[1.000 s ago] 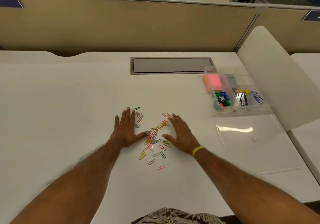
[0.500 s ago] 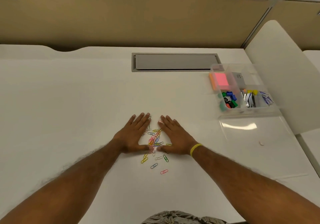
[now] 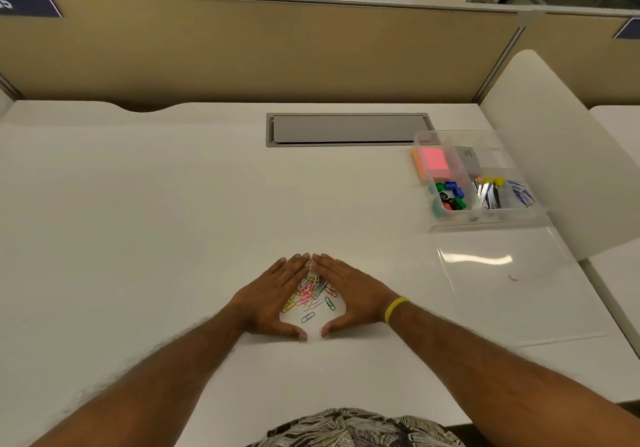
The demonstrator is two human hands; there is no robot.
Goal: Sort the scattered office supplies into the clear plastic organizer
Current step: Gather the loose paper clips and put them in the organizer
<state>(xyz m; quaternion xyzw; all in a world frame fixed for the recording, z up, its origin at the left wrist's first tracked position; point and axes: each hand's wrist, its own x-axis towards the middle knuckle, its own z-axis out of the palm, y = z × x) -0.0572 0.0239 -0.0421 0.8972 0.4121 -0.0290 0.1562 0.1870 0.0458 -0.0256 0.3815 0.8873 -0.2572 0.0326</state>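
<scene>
Several coloured paper clips [image 3: 311,295] lie in a tight heap on the white desk [image 3: 138,238]. My left hand [image 3: 273,297] and my right hand [image 3: 349,297] lie flat on the desk on either side of the heap. Their fingertips nearly meet beyond it and their thumbs nearly meet in front, so the hands ring the clips. Neither hand holds anything. The clear plastic organizer [image 3: 485,219] stands at the right, well away from the hands. It holds pink sticky notes [image 3: 435,159], coloured binder clips [image 3: 450,195], and metal and blue items.
The organizer's clear lid [image 3: 512,284] lies flat just in front of it. A grey cable hatch [image 3: 348,129] is set into the desk at the back. A tan partition [image 3: 259,51] closes the far edge. A white divider panel [image 3: 554,155] rises at the right.
Both hands have slid inward and toward me, sweeping the scattered clips into a tight heap. The thumbs now close the gap in front, taking in the loose clips that lay nearer me.
</scene>
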